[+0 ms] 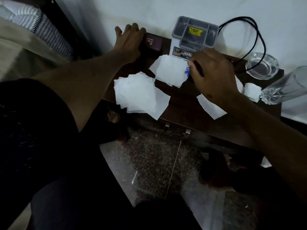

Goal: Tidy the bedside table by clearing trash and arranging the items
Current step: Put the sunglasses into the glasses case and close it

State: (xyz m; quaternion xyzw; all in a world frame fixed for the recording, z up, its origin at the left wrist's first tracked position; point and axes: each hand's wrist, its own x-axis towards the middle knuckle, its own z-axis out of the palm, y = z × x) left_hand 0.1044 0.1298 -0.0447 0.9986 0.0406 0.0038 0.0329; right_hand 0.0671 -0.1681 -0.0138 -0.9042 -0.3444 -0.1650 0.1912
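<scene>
left hand (131, 39): resting on a dark box (153, 43) left of the organizer (195, 33), grip loose; box reads "CALS".
right hand (214, 75): grip curled round a dark object, can't tell what.
papers (141, 95): hanging over the counter (182, 103) front edge.
organizer label: yellow, unreadable.

The dark wooden table (181, 103) carries a dark maroon box (153, 43) at its back left and a grey organizer tray (194, 34) beside it. White paper sheets (141, 95) lie scattered across the front. At the right sit a glass ashtray (262, 65), a toppled drinking glass (285, 85), and a looping black cable (259, 39).
</scene>
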